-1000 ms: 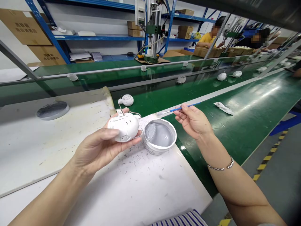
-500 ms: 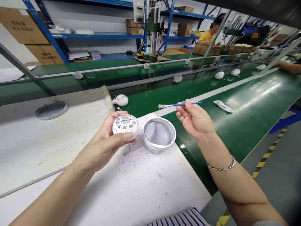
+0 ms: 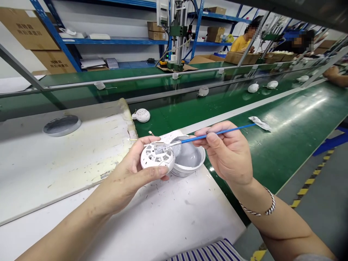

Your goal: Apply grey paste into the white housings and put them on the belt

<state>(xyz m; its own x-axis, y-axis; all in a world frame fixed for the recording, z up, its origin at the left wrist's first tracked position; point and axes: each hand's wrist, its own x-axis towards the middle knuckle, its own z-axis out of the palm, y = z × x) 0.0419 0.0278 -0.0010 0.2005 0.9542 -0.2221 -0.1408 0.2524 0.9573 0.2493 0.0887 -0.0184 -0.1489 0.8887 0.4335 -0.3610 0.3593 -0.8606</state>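
Observation:
A round white slotted housing (image 3: 158, 158) is gripped by my left hand (image 3: 136, 170), thumb on its front and fingers behind. Between the thumb and fingers of my right hand (image 3: 228, 152) is a thin blue brush (image 3: 225, 131), slanting down to the left. Its grey-coated tip meets the top of the housing, by the central opening. Just right of and behind the housing stands a white tub (image 3: 190, 170) with grey paste inside, partly covered by the housing and my right fingers.
A grey-coated round lid (image 3: 62, 127) lies on the white board at left. One white housing (image 3: 142, 115) sits behind my left hand, others farther along the green belt (image 3: 217, 105). A crumpled white wrapper (image 3: 260, 123) lies right. Two people sit at the back right; another person's hand (image 3: 332, 72) shows at the right edge.
My right hand has brought the brush down and left, from above the tub onto the housing. My left hand and the housing have shifted slightly right and nearer, overlapping the tub's left side.

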